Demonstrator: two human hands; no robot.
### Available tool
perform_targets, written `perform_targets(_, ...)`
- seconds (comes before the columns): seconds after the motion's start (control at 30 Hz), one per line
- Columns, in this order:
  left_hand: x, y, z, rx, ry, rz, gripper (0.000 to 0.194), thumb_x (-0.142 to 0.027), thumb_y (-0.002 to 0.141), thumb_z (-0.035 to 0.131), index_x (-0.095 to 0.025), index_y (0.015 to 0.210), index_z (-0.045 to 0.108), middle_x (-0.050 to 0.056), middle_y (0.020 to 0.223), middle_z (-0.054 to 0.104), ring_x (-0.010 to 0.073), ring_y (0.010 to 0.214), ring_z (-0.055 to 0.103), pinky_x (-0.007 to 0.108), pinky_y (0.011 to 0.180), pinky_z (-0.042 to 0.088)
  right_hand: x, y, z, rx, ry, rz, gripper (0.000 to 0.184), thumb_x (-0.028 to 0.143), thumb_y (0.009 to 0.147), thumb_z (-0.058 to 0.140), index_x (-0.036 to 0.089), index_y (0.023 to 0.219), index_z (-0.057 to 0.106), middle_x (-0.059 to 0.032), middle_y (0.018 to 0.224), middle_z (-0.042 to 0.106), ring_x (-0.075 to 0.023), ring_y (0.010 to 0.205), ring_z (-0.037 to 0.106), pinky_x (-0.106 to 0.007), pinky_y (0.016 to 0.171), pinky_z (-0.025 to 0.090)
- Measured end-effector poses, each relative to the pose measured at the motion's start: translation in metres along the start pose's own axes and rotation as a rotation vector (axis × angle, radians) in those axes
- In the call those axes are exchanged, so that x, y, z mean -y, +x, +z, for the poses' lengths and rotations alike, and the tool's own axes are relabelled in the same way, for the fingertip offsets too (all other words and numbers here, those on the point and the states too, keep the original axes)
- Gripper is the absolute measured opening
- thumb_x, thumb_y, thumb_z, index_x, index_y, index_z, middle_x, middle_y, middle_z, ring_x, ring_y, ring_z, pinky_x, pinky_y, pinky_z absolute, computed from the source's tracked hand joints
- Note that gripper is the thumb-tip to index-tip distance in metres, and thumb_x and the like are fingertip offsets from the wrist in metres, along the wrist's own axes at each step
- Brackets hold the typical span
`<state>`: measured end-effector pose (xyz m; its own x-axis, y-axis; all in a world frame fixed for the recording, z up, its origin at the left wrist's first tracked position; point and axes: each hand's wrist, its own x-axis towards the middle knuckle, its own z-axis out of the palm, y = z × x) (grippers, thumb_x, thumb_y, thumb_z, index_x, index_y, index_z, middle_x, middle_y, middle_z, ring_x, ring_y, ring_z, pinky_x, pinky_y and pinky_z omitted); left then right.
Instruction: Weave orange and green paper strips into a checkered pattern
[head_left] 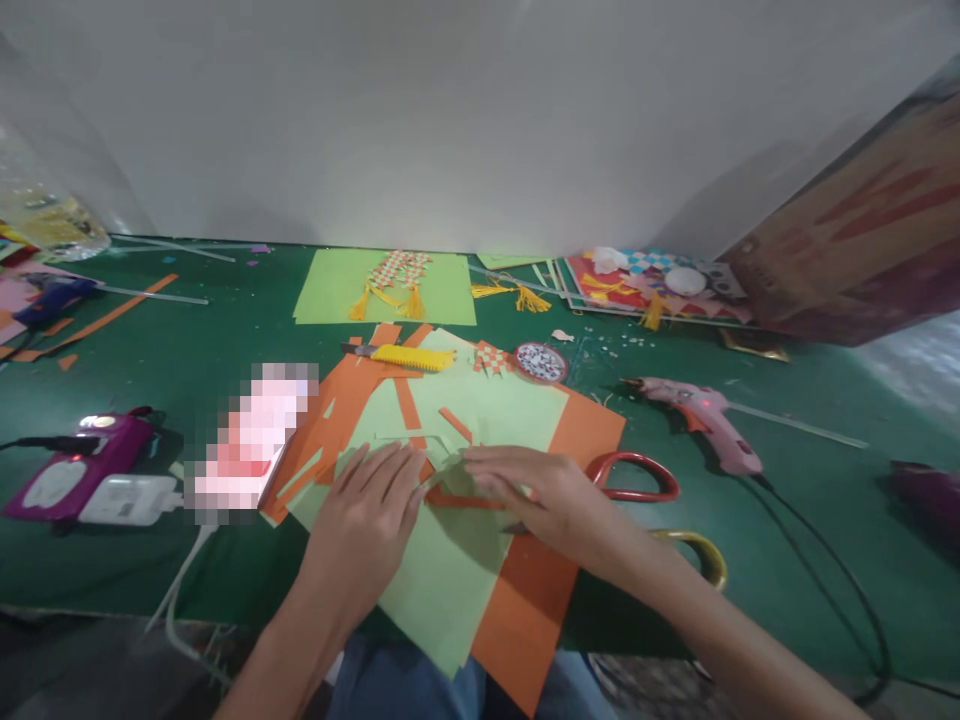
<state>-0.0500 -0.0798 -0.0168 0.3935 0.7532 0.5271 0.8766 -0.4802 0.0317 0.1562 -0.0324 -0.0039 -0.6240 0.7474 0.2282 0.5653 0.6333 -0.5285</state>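
Note:
My left hand (375,505) rests on a light green paper sheet (450,590), its fingers bent and close together. Between its thumb and index finger is one end of a thin pale green paper strip (436,478). My right hand (544,495) pinches the strip's other end with thumb and fingertips. Short orange paper strips (465,501) lie under and around the strip. Red-handled scissors (637,477) lie partly beneath my right wrist, and an olive-yellow handle (705,555) shows past the forearm. A yellow box cutter (412,357) lies beyond my hands.
Orange sheets (540,600) lie under the green one. A pink glue gun (705,420) with a cord is at right. At left are a blurred phone (251,445), a white charger (131,498) and a purple power socket (90,465). Tasselled woven paper (397,275) and a sequin dish (541,362) sit farther back.

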Motion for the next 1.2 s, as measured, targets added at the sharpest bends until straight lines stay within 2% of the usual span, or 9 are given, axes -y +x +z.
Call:
perform_targets(0.13, -0.002, 0.01, 0.006, 0.108, 0.01, 0.036, 0.034, -0.019, 0.095, 0.035, -0.012, 0.119, 0.058, 0.01, 0.123, 0.063, 0.0232, 0.117, 0.056, 0.043, 0.099, 0.045, -0.008, 0.003, -0.008, -0.211, 0.0, 0.115, 0.028, 0.026, 0.091, 0.044, 0.018, 0.094, 0.07, -0.0066, 0.097, 0.073, -0.0191, 0.092, 0.069, -0.031, 0.083, 0.056)
perform_targets(0.27, -0.006, 0.021, 0.012, 0.274, 0.011, 0.092, 0.038, -0.011, 0.093, 0.034, -0.013, 0.126, 0.052, 0.01, 0.129, 0.058, 0.0237, 0.124, 0.05, 0.045, 0.105, 0.04, -0.02, 0.003, -0.011, -0.166, -0.147, 0.182, 0.026, 0.023, 0.088, 0.046, 0.016, 0.097, 0.069, -0.0095, 0.098, 0.072, -0.0232, 0.092, 0.068, -0.037, 0.08, 0.056)
perform_targets(0.37, -0.007, 0.027, 0.013, 0.327, 0.03, 0.136, 0.039, -0.006, 0.09, 0.033, -0.012, 0.123, 0.054, 0.011, 0.123, 0.062, 0.0239, 0.119, 0.054, 0.046, 0.105, 0.039, -0.024, -0.001, -0.007, -0.108, -0.224, 0.163, 0.021, 0.021, 0.086, 0.05, 0.016, 0.094, 0.069, -0.01, 0.097, 0.071, -0.0248, 0.092, 0.066, -0.039, 0.078, 0.056)
perform_targets(0.57, -0.009, 0.026, 0.015, 0.248, 0.002, 0.18, 0.033, -0.007, 0.091, 0.036, -0.01, 0.114, 0.059, 0.011, 0.116, 0.066, 0.0201, 0.112, 0.059, 0.038, 0.1, 0.043, -0.026, -0.006, -0.001, -0.122, -0.254, 0.089, 0.02, 0.019, 0.086, 0.051, 0.016, 0.096, 0.068, -0.0101, 0.096, 0.07, -0.0237, 0.092, 0.064, -0.038, 0.077, 0.056)
perform_targets(0.67, -0.013, 0.024, 0.017, 0.223, 0.027, 0.174, 0.03, -0.017, 0.094, 0.039, -0.012, 0.118, 0.056, 0.008, 0.12, 0.065, 0.0202, 0.117, 0.056, 0.041, 0.104, 0.039, -0.026, -0.003, 0.0, -0.12, -0.25, 0.047, 0.023, 0.018, 0.086, 0.05, 0.015, 0.102, 0.067, -0.01, 0.101, 0.07, -0.0237, 0.095, 0.064, -0.039, 0.081, 0.056)
perform_targets(0.73, -0.018, 0.021, 0.017, 0.218, 0.037, 0.207, 0.029, -0.018, 0.095, 0.037, -0.013, 0.113, 0.059, 0.007, 0.118, 0.066, 0.0202, 0.115, 0.057, 0.043, 0.104, 0.037, -0.025, -0.002, 0.001, -0.089, -0.256, -0.012, 0.027, 0.016, 0.088, 0.047, 0.013, 0.108, 0.064, -0.0108, 0.109, 0.068, -0.0239, 0.103, 0.062, -0.04, 0.088, 0.054)
perform_targets(0.87, -0.027, 0.01, 0.015, 0.115, 0.022, 0.221, 0.025, -0.015, 0.094, 0.041, -0.01, 0.103, 0.063, 0.008, 0.107, 0.071, 0.0206, 0.107, 0.062, 0.043, 0.102, 0.038, -0.019, -0.002, 0.005, -0.017, -0.286, -0.127, 0.032, 0.015, 0.09, 0.041, 0.009, 0.113, 0.062, -0.0124, 0.119, 0.064, -0.0247, 0.114, 0.057, -0.041, 0.096, 0.051)
perform_targets(1.03, -0.033, -0.01, 0.007, 0.067, -0.044, 0.22, 0.022, -0.012, 0.09, 0.047, -0.009, 0.102, 0.065, 0.008, 0.106, 0.071, 0.022, 0.106, 0.063, 0.044, 0.102, 0.039, -0.009, -0.009, 0.009, -0.021, -0.337, -0.158, 0.031, 0.014, 0.09, 0.04, 0.006, 0.108, 0.064, -0.0146, 0.12, 0.063, -0.027, 0.114, 0.057, -0.043, 0.096, 0.051)
perform_targets(1.2, -0.019, -0.012, -0.002, 0.036, -0.071, 0.199, 0.026, -0.004, 0.087, 0.044, -0.008, 0.102, 0.065, 0.01, 0.104, 0.071, 0.023, 0.104, 0.064, 0.047, 0.104, 0.04, -0.006, -0.011, 0.01, -0.029, -0.314, -0.149, 0.029, 0.016, 0.09, 0.041, 0.009, 0.108, 0.063, -0.0135, 0.117, 0.065, -0.0244, 0.111, 0.059, -0.04, 0.092, 0.052)
